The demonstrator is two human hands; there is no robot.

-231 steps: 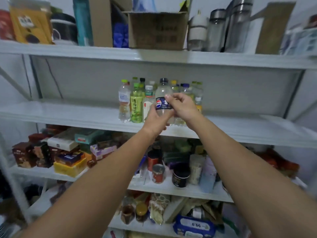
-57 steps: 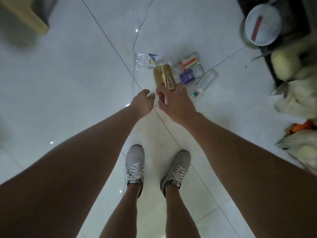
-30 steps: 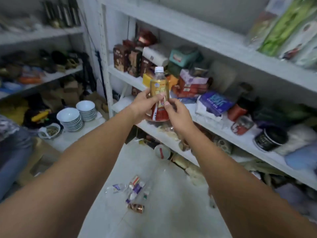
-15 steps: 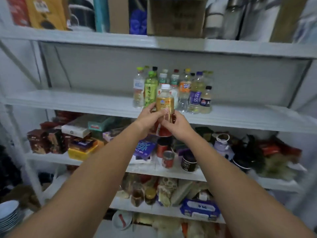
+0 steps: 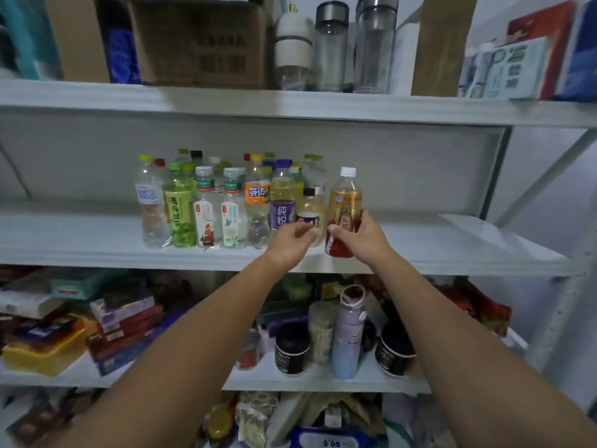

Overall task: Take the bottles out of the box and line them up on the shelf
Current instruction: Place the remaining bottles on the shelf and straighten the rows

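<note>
My two forearms reach up from the bottom corners, their upper parts cut off by the frame edge. The right hand [image 5: 361, 236] wraps the lower part of the gold bottle [image 5: 345, 202], thumb on the near left of the red label and fingers [image 5: 364, 218] curled round its right side, so it is gripping that bottle; the hand covers part of the label. The bottle stands upright near the front edge of the middle shelf [image 5: 452, 250], at the right end of the front row of bottles; I cannot tell whether its base rests on the board. The left hand [image 5: 295, 236] sits just beside it, loosely curled with thumb and fingertips nearly pinched, holding nothing that I can see. It hides the lower part of the small black-capped bottle [image 5: 309, 208] and the foot of the purple-label bottle [image 5: 282, 202].

Left of those in the front row stand an orange-label bottle [image 5: 257, 202], two white-label bottles [image 5: 218, 211], a green tea bottle [image 5: 179, 208] and a clear bottle [image 5: 149, 202]. Behind them more bottles show only as coloured caps. Beyond, on the upper shelf, a cardboard box [image 5: 197, 43] is cropped at its top, next to clear flasks [image 5: 331, 46]. The lower shelves are crowded and blurred.
</note>
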